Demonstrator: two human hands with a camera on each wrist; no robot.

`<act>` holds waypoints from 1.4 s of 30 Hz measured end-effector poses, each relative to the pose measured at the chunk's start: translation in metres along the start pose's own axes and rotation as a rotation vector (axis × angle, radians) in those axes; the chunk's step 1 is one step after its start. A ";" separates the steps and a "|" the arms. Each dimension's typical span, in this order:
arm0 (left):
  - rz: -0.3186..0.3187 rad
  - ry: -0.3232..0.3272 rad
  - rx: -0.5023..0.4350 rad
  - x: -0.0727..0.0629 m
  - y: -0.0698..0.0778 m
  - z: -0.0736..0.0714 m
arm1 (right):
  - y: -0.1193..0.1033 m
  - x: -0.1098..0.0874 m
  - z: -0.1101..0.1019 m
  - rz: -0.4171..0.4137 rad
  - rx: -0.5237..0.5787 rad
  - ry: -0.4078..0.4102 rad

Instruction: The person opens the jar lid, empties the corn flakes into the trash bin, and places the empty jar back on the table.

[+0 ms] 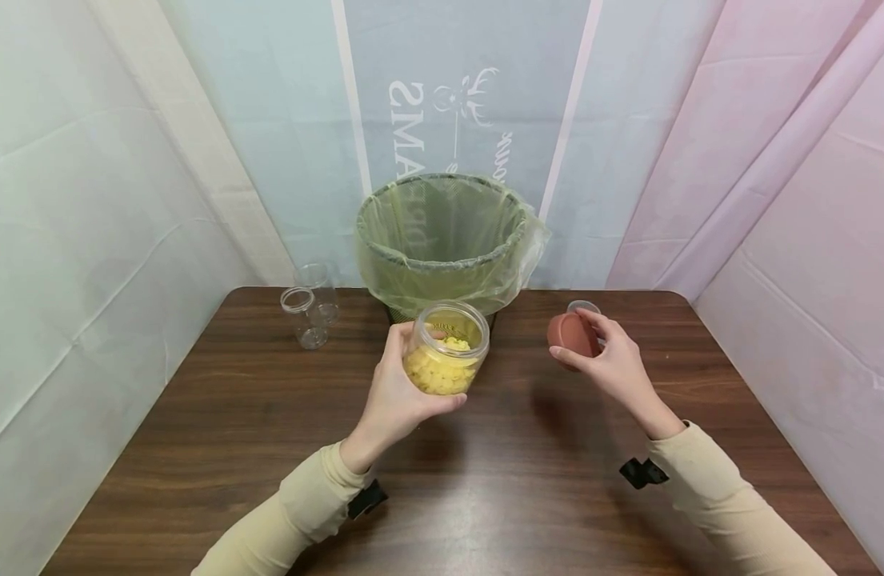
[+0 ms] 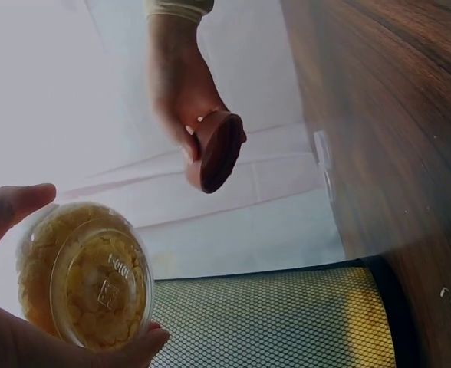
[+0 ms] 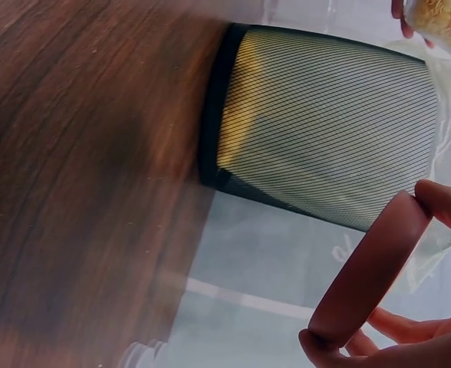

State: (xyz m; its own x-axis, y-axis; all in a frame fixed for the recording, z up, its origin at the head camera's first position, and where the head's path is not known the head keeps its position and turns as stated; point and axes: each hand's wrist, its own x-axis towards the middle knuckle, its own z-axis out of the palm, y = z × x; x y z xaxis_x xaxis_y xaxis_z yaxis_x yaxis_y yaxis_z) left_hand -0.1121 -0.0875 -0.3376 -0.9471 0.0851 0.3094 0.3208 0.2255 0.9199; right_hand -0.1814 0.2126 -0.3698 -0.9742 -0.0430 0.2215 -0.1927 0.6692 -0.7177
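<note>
My left hand (image 1: 398,388) grips a clear plastic jar (image 1: 452,320) around its side, raised above the table and tilted a little. Small yellow pieces (image 1: 442,368) fill its lower part, and its mouth has no lid on it. In the left wrist view the jar's round base (image 2: 106,287) faces the camera. My right hand (image 1: 618,364) pinches a reddish-brown round lid (image 1: 573,338) by its edge, clear of the table. The lid's hollow underside (image 2: 222,152) shows in the left wrist view; its smooth rim (image 3: 371,268) shows in the right wrist view.
A mesh trash bin (image 3: 325,123) with a pale green liner (image 1: 442,284) stands at the table's back edge, just beyond the jar. Two clear empty jars (image 1: 310,328) stand at the back left. Behind the lid sits a small clear round object (image 1: 582,306), partly hidden. Curtains surround the wooden table (image 1: 233,448).
</note>
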 end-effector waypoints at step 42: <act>0.038 0.188 -0.110 -0.012 -0.006 -0.034 | 0.066 0.011 0.005 -0.002 -0.203 0.032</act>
State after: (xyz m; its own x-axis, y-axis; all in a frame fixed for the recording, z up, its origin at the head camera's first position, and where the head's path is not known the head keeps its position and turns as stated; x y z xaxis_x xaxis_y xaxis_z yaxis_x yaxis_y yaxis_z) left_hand -0.1027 -0.1229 -0.3385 -0.9225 -0.0935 0.3745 0.3634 0.1171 0.9243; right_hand -0.2051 0.2529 -0.4182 -0.9691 -0.0228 0.2457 -0.1635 0.8050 -0.5703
